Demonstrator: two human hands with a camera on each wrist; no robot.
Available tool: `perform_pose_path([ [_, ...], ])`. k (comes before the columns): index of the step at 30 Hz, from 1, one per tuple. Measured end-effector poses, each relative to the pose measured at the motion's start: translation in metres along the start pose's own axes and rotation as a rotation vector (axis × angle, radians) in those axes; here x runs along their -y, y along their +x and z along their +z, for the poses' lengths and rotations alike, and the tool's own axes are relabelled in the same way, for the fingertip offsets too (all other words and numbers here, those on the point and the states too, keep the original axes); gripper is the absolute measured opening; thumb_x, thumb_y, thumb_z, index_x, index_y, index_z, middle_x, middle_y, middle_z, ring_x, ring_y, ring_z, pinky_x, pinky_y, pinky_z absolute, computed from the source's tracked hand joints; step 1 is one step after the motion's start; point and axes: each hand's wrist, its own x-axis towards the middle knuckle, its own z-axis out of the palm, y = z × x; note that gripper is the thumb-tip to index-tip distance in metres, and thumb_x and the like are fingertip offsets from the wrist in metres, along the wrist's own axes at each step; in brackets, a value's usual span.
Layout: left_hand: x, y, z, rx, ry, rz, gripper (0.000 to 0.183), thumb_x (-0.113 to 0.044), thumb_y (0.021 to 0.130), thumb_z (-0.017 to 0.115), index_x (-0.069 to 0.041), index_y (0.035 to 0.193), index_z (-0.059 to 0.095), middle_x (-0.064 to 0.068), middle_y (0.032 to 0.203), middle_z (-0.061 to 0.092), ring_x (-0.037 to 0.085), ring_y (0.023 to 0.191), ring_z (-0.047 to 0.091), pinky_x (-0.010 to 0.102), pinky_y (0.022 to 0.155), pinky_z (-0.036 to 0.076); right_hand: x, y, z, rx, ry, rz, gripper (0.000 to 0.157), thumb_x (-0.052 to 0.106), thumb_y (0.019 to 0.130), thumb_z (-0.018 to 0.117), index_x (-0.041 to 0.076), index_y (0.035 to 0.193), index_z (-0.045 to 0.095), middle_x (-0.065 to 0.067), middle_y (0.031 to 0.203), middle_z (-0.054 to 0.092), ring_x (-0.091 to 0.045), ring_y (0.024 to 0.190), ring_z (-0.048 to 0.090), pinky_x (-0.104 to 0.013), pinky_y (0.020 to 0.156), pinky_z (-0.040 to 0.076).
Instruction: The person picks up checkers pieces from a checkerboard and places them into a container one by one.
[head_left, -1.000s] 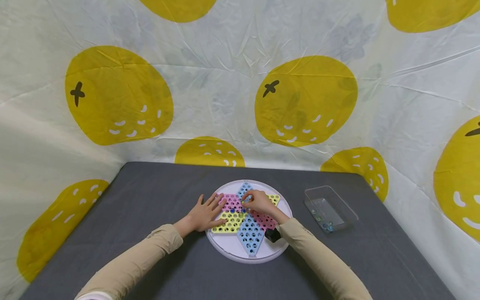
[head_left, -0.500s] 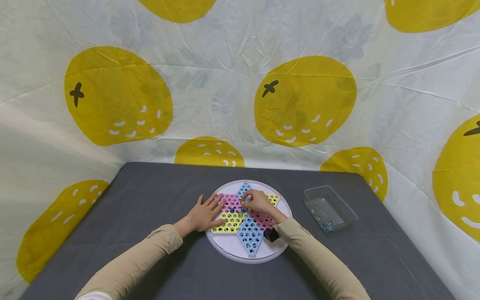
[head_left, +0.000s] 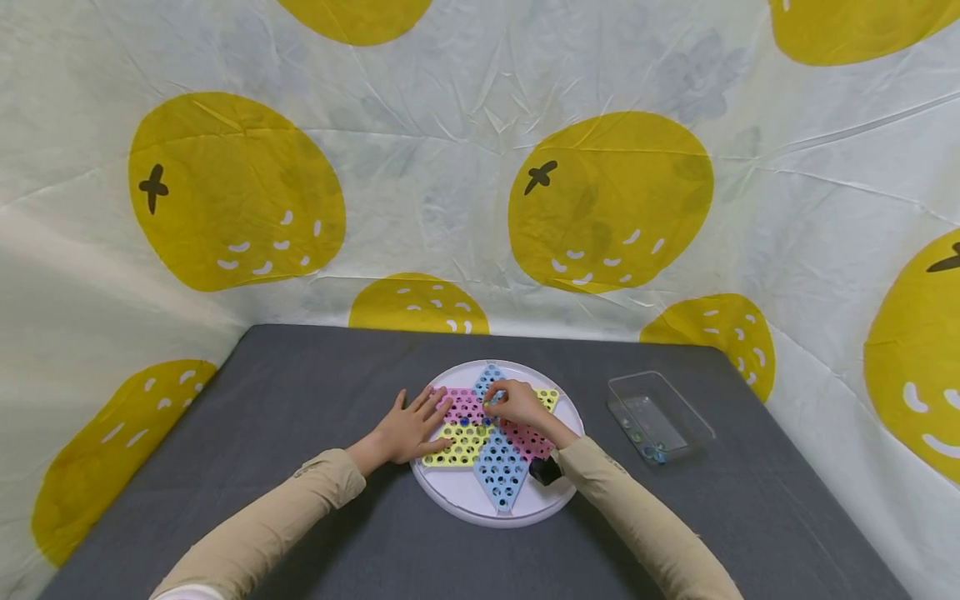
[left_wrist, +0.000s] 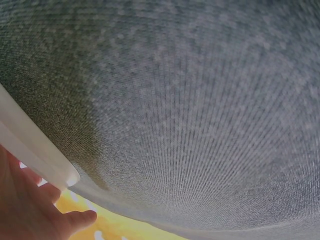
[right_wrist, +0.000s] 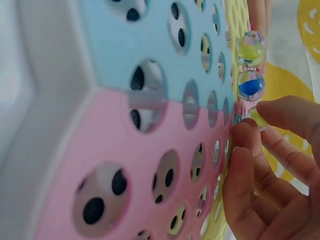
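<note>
A round white Chinese checkers board (head_left: 551,497) with a pink, yellow and blue perforated star lies on the table. My left hand (head_left: 408,429) rests on its left side, fingers spread over the pink and yellow sections. In the left wrist view that hand (left_wrist: 35,210) shows at the board's white rim (left_wrist: 37,147). Over the star's middle, my right hand (head_left: 517,404) pinches a clear marble with a yellow swirl (right_wrist: 258,119) between thumb and finger, close to the holes. Beside it sit a blue-swirled marble (right_wrist: 251,86) and another yellow-swirled marble (right_wrist: 250,51).
Right of the board stands a clear plastic box (head_left: 678,410) with several marbles (head_left: 654,453) gathered at its near left. A dark grey cloth (head_left: 337,558) covers the table. Behind hangs a white curtain (head_left: 427,192) with yellow fruit shapes. A small black block (head_left: 545,472) sits at my right wrist.
Almost nothing differs. My right wrist shifts very slightly while its fingers stay at the star's middle, and the left hand keeps its place.
</note>
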Motion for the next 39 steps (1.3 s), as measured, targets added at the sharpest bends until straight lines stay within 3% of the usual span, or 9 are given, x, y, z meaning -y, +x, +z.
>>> perform_pose_path([
  [9, 0.013, 0.007, 0.025, -0.090, -0.091, 0.044, 0.078, -0.069, 0.084, 0.017, -0.022, 0.145, 0.006, 0.005, 0.152, 0.006, 0.029, 0.139, 0.004, 0.065, 0.100, 0.010, -0.003, -0.008, -0.005, -0.036, 0.003, -0.014, 0.014, 0.017, 0.077, 0.068, 0.008, 0.088, 0.064, -0.008, 0.067, 0.064, -0.017, 0.052, 0.059, -0.024, 0.048, 0.044],
  [14, 0.005, 0.002, 0.008, -0.044, -0.066, 0.022, 0.074, -0.061, 0.087, 0.031, -0.014, 0.143, 0.019, 0.009, 0.151, 0.015, 0.032, 0.138, 0.013, 0.063, 0.101, 0.015, -0.005, -0.018, -0.011, -0.041, -0.004, -0.052, 0.012, 0.015, 0.078, 0.066, 0.006, 0.087, 0.063, -0.009, 0.069, 0.064, -0.016, 0.054, 0.058, -0.024, 0.049, 0.044],
  [18, 0.001, -0.001, 0.000, -0.022, -0.017, 0.011, 0.072, -0.056, 0.089, 0.034, -0.011, 0.143, 0.021, 0.010, 0.150, 0.017, 0.032, 0.137, 0.016, 0.062, 0.101, 0.017, -0.009, -0.025, -0.017, -0.064, -0.042, -0.074, 0.013, 0.016, 0.078, 0.066, 0.007, 0.086, 0.064, -0.006, 0.070, 0.062, -0.009, 0.053, 0.050, -0.021, 0.049, 0.040],
  [23, 0.000, -0.001, 0.001, -0.027, -0.003, 0.005, 0.072, -0.057, 0.089, 0.033, -0.012, 0.143, 0.020, 0.009, 0.150, 0.016, 0.031, 0.138, 0.016, 0.062, 0.101, 0.017, -0.014, -0.034, -0.026, -0.079, -0.076, -0.089, 0.014, 0.015, 0.078, 0.066, 0.005, 0.087, 0.064, -0.008, 0.067, 0.062, -0.007, 0.051, 0.048, -0.020, 0.047, 0.038],
  [31, 0.002, 0.000, 0.002, -0.031, -0.011, 0.021, 0.072, -0.056, 0.089, 0.033, -0.012, 0.143, 0.018, 0.010, 0.150, 0.015, 0.032, 0.138, 0.014, 0.063, 0.101, 0.016, -0.018, -0.051, -0.041, -0.065, -0.042, -0.070, 0.014, 0.015, 0.079, 0.064, 0.004, 0.087, 0.063, -0.009, 0.068, 0.061, -0.011, 0.054, 0.049, -0.022, 0.047, 0.039],
  [39, 0.001, -0.001, 0.000, -0.027, -0.006, 0.025, 0.071, -0.056, 0.089, 0.032, -0.012, 0.143, 0.019, 0.010, 0.150, 0.016, 0.032, 0.137, 0.015, 0.062, 0.101, 0.017, -0.028, -0.066, -0.053, -0.035, 0.008, -0.108, 0.019, 0.015, 0.081, 0.063, 0.001, 0.093, 0.061, -0.015, 0.071, 0.061, -0.027, 0.059, 0.062, -0.036, 0.048, 0.050],
])
